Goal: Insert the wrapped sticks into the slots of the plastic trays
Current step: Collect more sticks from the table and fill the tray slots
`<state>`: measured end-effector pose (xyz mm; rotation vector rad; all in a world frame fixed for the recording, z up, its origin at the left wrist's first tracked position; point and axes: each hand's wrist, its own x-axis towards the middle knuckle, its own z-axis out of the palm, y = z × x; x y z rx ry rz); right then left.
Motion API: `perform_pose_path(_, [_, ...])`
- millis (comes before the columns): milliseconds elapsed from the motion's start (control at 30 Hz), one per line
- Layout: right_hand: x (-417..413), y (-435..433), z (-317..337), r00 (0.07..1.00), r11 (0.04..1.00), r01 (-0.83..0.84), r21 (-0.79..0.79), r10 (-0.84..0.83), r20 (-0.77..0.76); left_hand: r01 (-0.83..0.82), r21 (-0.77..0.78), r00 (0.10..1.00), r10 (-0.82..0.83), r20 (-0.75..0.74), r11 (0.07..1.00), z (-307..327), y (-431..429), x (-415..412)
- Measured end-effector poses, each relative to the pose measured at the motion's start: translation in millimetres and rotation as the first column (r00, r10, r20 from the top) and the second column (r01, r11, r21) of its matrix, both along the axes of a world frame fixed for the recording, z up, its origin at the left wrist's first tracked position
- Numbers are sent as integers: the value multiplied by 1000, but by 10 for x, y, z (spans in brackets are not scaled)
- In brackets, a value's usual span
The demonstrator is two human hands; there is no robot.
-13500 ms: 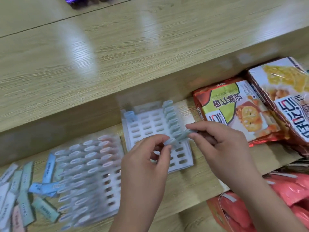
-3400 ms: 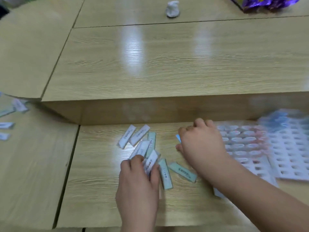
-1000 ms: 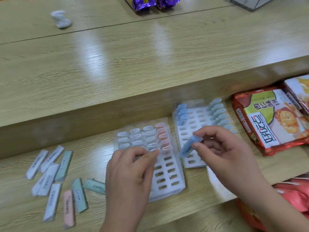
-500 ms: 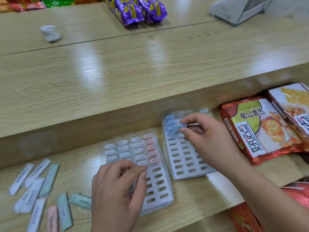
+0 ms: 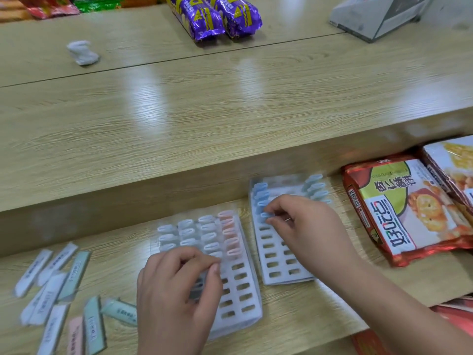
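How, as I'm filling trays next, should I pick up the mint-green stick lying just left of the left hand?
Likely pinch the mint-green stick across its long edges, from above: it lies flat on the table, narrow, both edges clear.

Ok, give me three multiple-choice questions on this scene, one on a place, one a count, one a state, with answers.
1. The loose wrapped sticks lie: A) left of the left tray; B) between the trays; C) on the cracker bags.
2. Purple packets on the upper surface: A) one; B) two; C) four.
3. The right grip is: A) flat on the table; B) pinching a blue stick at the right tray; C) holding a cracker bag.
Answers: A, they lie on the wood past that tray's left edge; B, a pair lies side by side; B, thumb and finger close on the stick.
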<state>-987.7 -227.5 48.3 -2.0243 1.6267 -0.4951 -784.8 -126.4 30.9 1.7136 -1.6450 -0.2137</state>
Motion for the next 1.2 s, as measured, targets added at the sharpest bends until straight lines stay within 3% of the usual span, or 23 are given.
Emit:
perform_pose_path(267, [36, 10, 127, 997, 996, 39, 85, -33, -63, -6, 92, 1000, 6, -2, 996, 16, -25, 19])
perform_pose_path(400, [202, 206, 252, 989, 992, 58, -111, -72, -126, 13, 97, 998, -7, -62, 995, 55, 21, 61])
perform_pose_path(500, [544, 404, 350, 998, 973, -59, -221, 61, 0, -22, 60, 991, 30, -132, 998, 105, 132, 215])
perform_pose_path(633, [1137, 605, 352, 961, 924, -241, -298, 269, 56, -117, 58, 980, 124, -154, 991, 38, 416, 690])
perform_pose_path(800, [1864, 855, 194, 888, 863, -454, -223, 459, -33, -277, 87, 949, 287, -128, 957, -231, 850, 1404])
perform_pose_path(900, [2195, 968, 5, 820, 840, -538, -68, 503, -271, -374, 197, 910, 400, -109, 906, -372, 1022, 1661])
perform_pose_path(1000, [2425, 1021, -44, 726, 875, -462, 145, 467, -505, -412, 276, 910, 406, 81, 869, -442, 1043, 1691])
perform_pose_path(1200, [2455, 1028, -161, 818, 922, -369, 116, 382, -431, -413, 293, 909, 370, 192, 862, -447, 803, 1597])
